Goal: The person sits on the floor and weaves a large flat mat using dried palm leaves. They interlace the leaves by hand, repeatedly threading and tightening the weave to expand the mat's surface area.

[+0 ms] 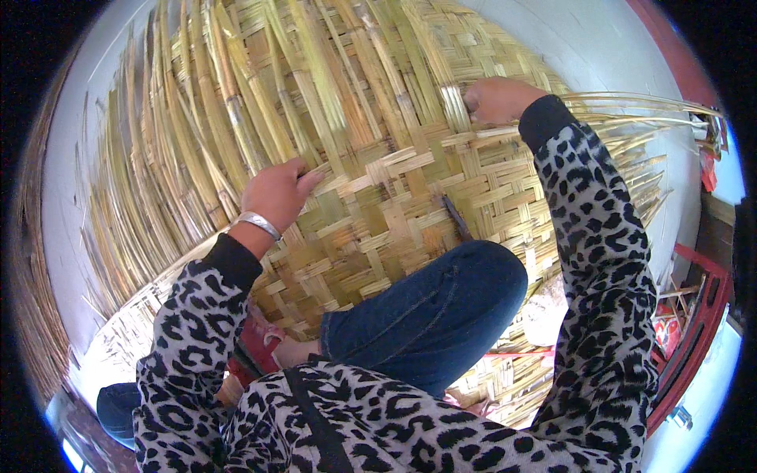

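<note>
A large mat [410, 197] of flat, yellow-green split reed strips spreads before me, its near part woven crosswise. Long loose strips [213, 110] run lengthwise from its far left. My left hand [276, 197], with a silver bracelet [260, 225] at the wrist, is closed at the edge of the weave, thumb and fingers pinching a crosswise reed strip. Farther off to the right, my right hand [505, 101] is curled closed on a reed strip beside a pale raised band of strips; its fingertips are partly hidden. Between them and my knee lies a dark, narrow tool [456, 217].
My bent knee in blue jeans [434, 315] rests over the mat's near part. Long strip ends [639, 102] stick out right toward a red-framed piece of furniture [698, 339]. A pale floor [67, 260] borders the mat, with a brown bundle of stalks [35, 299] at far left.
</note>
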A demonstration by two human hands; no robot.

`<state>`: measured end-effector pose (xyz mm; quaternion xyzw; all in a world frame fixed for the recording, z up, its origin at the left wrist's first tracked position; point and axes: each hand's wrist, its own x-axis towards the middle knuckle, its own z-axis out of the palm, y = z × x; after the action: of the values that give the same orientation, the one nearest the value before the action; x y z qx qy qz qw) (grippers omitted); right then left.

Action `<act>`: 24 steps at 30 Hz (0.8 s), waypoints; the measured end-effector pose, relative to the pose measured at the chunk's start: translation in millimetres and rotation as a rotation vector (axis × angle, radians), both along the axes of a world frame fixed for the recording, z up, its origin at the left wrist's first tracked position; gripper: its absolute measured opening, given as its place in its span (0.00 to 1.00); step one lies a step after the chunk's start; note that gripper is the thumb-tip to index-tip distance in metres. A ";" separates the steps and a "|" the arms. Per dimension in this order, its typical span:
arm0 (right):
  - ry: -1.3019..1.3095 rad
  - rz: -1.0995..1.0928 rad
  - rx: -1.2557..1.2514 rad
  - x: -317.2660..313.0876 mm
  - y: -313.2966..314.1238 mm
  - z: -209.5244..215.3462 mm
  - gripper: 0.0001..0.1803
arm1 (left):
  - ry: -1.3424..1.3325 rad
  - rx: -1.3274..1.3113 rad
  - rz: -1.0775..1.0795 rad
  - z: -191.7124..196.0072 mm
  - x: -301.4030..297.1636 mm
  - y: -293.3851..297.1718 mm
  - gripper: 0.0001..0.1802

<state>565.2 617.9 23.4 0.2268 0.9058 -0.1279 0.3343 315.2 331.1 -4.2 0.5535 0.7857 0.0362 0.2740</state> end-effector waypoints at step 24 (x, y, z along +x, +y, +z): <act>0.692 0.161 -0.071 -159.6 -220.9 -19.0 0.12 | -1.516 0.751 1.851 -32.8 -176.3 -282.8 0.28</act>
<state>405.6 397.0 4.4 0.0862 0.9753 -0.2018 0.0245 138.9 48.3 -37.1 -0.3214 0.4653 0.7450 0.3538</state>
